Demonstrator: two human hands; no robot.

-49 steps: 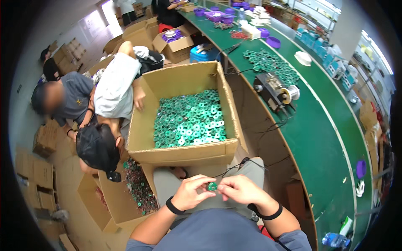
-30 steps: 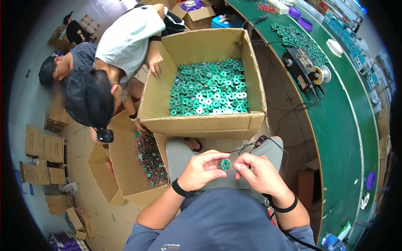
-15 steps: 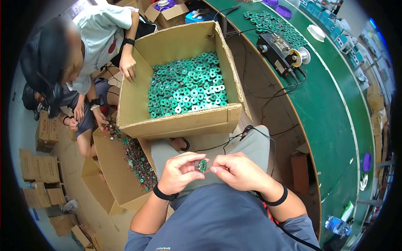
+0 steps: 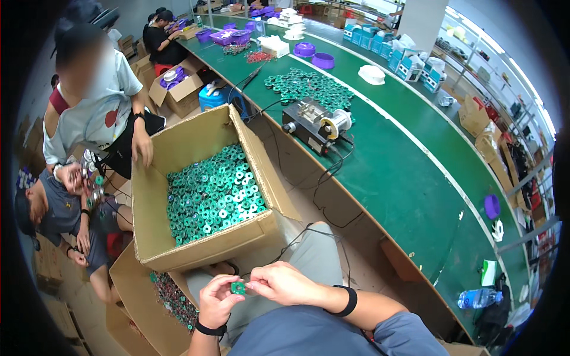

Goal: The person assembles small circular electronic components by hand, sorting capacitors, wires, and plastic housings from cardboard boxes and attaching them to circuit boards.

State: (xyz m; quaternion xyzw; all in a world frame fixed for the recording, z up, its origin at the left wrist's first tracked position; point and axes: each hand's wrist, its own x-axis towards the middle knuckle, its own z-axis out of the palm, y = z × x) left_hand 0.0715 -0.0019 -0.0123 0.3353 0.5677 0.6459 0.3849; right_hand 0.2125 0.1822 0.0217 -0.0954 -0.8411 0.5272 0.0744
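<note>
Over my lap, my left hand (image 4: pixel 215 304) pinches a small green ring-shaped circuit board (image 4: pixel 238 288) between thumb and fingers. My right hand (image 4: pixel 286 285) is closed at the board's right side, thumb against the fingertips. Whatever those fingertips grip is too small to make out. Just beyond my hands stands a large open cardboard box (image 4: pixel 205 254). Many similar green ring boards (image 4: pixel 217 199) lie heaped inside it.
A green workbench (image 4: pixel 392 172) on the right bears a black soldering unit with a wire spool (image 4: pixel 312 124), spread ring boards (image 4: pixel 309 88) and a water bottle (image 4: pixel 478 298). Left, two people (image 4: pixel 95 107) work beside a carton (image 4: pixel 133 276) of wired parts. A black cable crosses near my knee.
My view has swung up and to the right, showing more of the bench. A person at the left has lifted a cluster of parts out of the lower carton. My hands still hold the board together.
</note>
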